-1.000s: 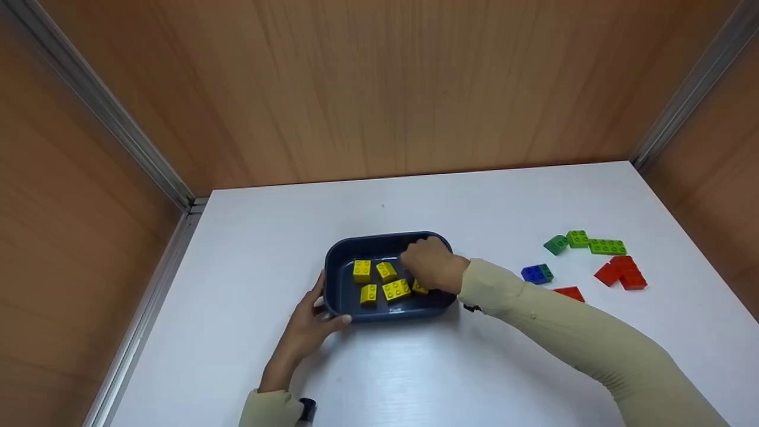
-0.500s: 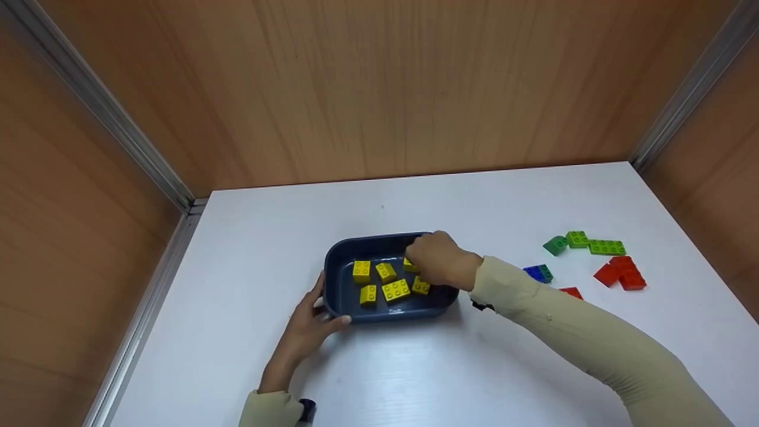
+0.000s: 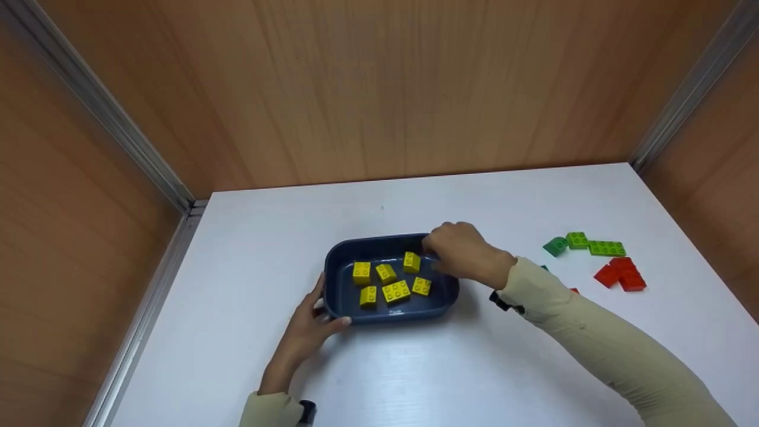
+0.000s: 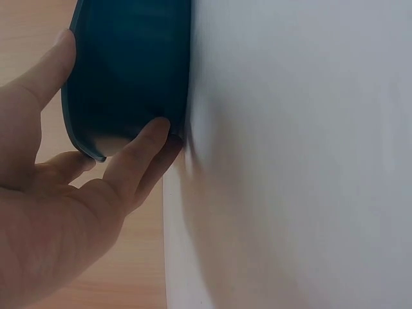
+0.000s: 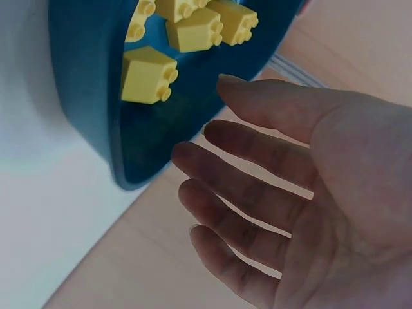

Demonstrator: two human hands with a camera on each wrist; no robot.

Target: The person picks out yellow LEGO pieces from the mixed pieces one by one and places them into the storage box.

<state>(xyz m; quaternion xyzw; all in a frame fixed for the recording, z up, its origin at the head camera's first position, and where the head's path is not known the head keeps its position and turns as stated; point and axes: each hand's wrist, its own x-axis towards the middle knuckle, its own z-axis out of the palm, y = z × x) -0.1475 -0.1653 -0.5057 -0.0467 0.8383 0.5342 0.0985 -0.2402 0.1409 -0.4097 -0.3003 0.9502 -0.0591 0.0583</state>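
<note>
A dark blue rectangular dish (image 3: 391, 318) stands on the white table with several yellow toy bricks (image 3: 396, 290) lying apart on its floor. My left hand (image 3: 308, 332) holds the dish's near left corner. In the left wrist view its thumb lies at the rim and its fingers (image 4: 151, 138) bear on the outer wall. Over the dish's right end is my right hand (image 3: 465, 252). The right wrist view shows its fingers (image 5: 225, 177) spread and slightly bent, with nothing between them, close to one yellow brick (image 5: 147, 76).
Green bricks (image 3: 606, 248) and red bricks (image 3: 622, 274) lie on the right side of the table. The right sleeve (image 3: 551, 290) covers part of other bricks there. Wooden panels (image 3: 391, 89) stand behind and at both sides.
My right hand has moved right, away from a yellow brick that it partly hid, so this brick now shows whole in the dish. The left hand and dish have stayed in place.
</note>
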